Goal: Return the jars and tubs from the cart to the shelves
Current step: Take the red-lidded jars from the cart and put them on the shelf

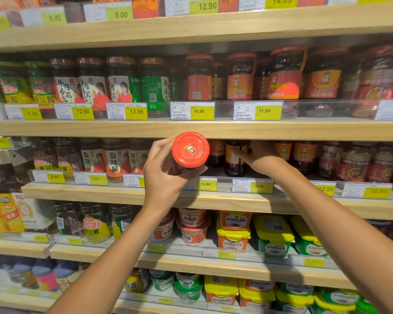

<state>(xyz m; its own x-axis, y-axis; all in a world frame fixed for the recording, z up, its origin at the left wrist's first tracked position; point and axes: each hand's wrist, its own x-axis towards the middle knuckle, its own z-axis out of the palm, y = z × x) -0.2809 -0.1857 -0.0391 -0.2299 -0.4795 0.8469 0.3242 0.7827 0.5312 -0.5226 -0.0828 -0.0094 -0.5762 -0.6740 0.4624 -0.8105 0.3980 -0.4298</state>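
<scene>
The round red-lidded glass sauce jar (pixel 189 152) looks to me heavy, rigid, slick and breakable, so my left hand (pixel 166 175) clamps its body below the lid before the wooden shelf (pixel 213 200), my right hand (pixel 259 158) touching a dark shelved jar (pixel 235 158), grip unclear.

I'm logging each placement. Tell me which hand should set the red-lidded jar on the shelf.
Left, probably. The left hand already grips the red-lidded jar at the shelf front; the right hand is reaching among the dark jars there.
</scene>
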